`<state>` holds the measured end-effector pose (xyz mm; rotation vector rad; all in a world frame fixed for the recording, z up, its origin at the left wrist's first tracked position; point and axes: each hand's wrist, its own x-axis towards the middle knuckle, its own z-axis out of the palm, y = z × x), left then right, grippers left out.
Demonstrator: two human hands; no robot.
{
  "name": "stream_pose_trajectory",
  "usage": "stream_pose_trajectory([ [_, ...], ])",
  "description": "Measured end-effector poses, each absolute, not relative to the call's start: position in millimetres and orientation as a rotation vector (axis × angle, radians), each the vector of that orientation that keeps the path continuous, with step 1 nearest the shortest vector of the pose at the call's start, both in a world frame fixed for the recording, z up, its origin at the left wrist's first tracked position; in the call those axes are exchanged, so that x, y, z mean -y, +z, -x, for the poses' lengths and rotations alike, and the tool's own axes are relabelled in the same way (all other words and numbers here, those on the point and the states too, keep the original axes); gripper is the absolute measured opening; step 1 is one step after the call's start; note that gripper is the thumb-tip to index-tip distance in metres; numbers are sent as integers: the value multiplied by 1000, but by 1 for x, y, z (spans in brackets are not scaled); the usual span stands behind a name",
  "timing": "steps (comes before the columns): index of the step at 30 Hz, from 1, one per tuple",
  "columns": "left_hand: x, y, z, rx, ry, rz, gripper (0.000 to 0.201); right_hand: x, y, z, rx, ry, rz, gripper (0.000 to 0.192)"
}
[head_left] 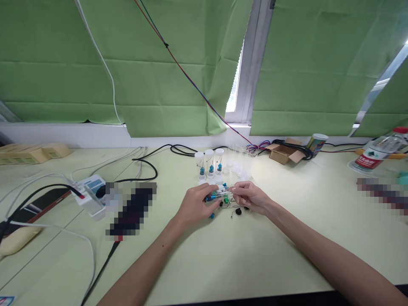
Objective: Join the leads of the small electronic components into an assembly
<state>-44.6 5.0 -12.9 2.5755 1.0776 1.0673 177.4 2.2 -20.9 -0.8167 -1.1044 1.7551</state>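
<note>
My left hand (195,203) is closed, thumb and fingers around a clear plastic vial (223,194) lying on its side, with something blue inside near the fingers. My right hand (251,197) pinches the clear part at the vial's right end; the exact grip is partly hidden. Under and around the hands lie small loose parts with wire leads: a green one (226,199), a black one (238,211) and a blue one (211,216). Behind my left hand stand three upright white-capped vials (209,163), each with a blue part in it.
More clear vials (240,163) stand behind my right hand. Farther back are an open cardboard box (283,154), a can (317,143) and black cables. A bottle (378,152) stands at right. On the left lie a power strip (92,193), a blurred-out phone-like object (134,209) and cords.
</note>
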Motion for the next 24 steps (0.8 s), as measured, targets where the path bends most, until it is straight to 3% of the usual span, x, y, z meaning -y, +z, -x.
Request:
stream_pose_trajectory([
  [10, -6, -13, 41, -1198, 1018, -2540, 25, 4, -16, -169, 1089, 1602, 809, 29],
  [16, -6, -8, 38, -1324, 1144, -2311, 28, 6, -18, -166, 1238, 1047, 993, 40],
  [24, -13, -2, 37, -1182, 1294, -1549, 25, 14, -19, -164, 1674, 464, 1140, 33],
])
